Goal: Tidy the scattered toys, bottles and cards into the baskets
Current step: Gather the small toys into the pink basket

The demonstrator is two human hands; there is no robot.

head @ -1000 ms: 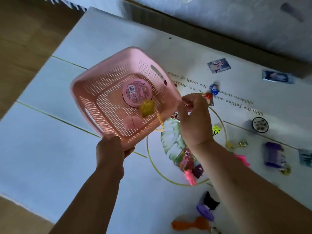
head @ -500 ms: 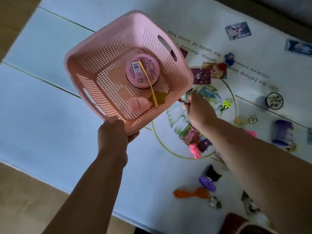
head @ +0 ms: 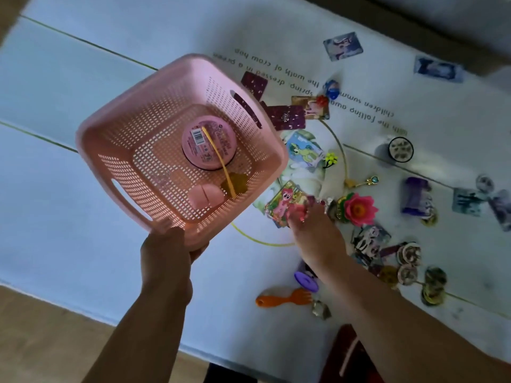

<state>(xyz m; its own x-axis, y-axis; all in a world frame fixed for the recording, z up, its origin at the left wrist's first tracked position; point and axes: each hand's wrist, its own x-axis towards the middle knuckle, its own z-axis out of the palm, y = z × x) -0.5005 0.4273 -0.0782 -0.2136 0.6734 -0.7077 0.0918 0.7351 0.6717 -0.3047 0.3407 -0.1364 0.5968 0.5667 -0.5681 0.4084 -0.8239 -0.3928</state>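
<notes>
The left hand (head: 166,252) holds the pink basket (head: 121,139) by its near corner, its grip curled over the rim, and the basket is tilted above the pale blue mat (head: 83,78). In the basket lie a round pink tin (head: 208,146), a yellow stick (head: 218,158) across it and a split pink piece (head: 206,196). To the right, the right hand (head: 318,239) reaches down to the pony card (head: 282,201) among the scattered toys. Its fingertips are blurred, so its grip cannot be told. A pink flower (head: 359,210) lies just right of it, and an orange fork (head: 284,298) lies nearer.
</notes>
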